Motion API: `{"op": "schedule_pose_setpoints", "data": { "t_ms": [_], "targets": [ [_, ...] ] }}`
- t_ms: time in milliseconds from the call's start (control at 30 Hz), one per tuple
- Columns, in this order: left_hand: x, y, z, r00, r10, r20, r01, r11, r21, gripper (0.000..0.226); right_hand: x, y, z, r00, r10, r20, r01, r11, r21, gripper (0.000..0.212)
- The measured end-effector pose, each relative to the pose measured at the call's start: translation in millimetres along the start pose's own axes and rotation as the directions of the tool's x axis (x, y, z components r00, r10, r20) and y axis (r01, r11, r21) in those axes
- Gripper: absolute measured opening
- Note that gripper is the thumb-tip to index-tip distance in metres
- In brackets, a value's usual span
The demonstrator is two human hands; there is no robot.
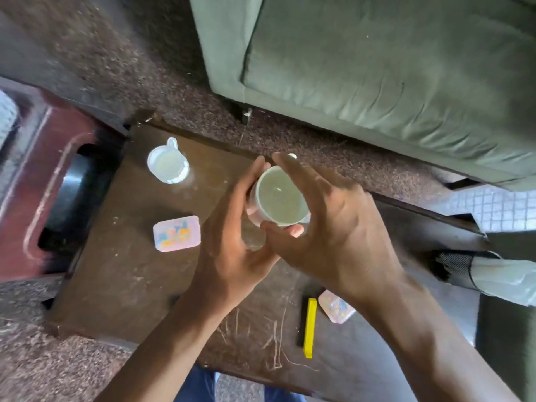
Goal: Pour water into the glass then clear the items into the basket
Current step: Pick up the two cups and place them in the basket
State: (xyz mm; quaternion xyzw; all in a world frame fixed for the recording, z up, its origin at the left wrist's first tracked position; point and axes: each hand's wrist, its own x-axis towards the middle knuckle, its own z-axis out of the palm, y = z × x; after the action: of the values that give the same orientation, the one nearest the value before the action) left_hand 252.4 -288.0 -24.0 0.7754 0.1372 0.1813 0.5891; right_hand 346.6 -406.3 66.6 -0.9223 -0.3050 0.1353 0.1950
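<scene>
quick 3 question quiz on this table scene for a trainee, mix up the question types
1. True or false: both hands are around the glass.
2. Which thing lies nearest the yellow stick? A) the jug B) the pink box left of the glass C) the pink box at the right of the table
3. Fill in: the jug stands to the ___ of the glass in the picture.

Key
1. True: the left hand and right hand cup it from either side.
2. C
3. left
</scene>
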Motion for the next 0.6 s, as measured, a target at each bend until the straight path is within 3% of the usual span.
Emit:
{"op": "schedule_pose_setpoints", "data": {
  "t_ms": [367, 433, 533, 600],
  "targets": [
    [13.4, -47.6, -113.5, 0.977, -0.07, -0.204, 0.078, 0.996, 0.032, 0.079, 63.7, -93.5, 41.9, 0.983, -0.136, 0.126, 0.129, 0.99, 0.062, 0.087],
    [14.3, -58.4, -134.2, 0.959, -0.076, -0.274, 0.092, 0.995, 0.045, 0.078, 77.7, -104.2, 46.2, 0.987, -0.109, 0.115, 0.088, 0.981, 0.174, 0.085],
    [15.4, -74.1, -163.6, 0.935, -0.059, -0.351, 0.086, 0.994, 0.062, 0.075, 101.9, -111.4, 61.5, 1.0, -0.003, -0.03, 0.014, 0.927, 0.374, 0.066],
    [17.1, -82.4, -181.2, 0.917, -0.077, -0.392, 0.102, 0.994, 0.044, 0.075, 121.1, -112.6, 82.7, 0.997, 0.061, -0.048, -0.04, 0.932, 0.361, 0.061]
  ]
}}
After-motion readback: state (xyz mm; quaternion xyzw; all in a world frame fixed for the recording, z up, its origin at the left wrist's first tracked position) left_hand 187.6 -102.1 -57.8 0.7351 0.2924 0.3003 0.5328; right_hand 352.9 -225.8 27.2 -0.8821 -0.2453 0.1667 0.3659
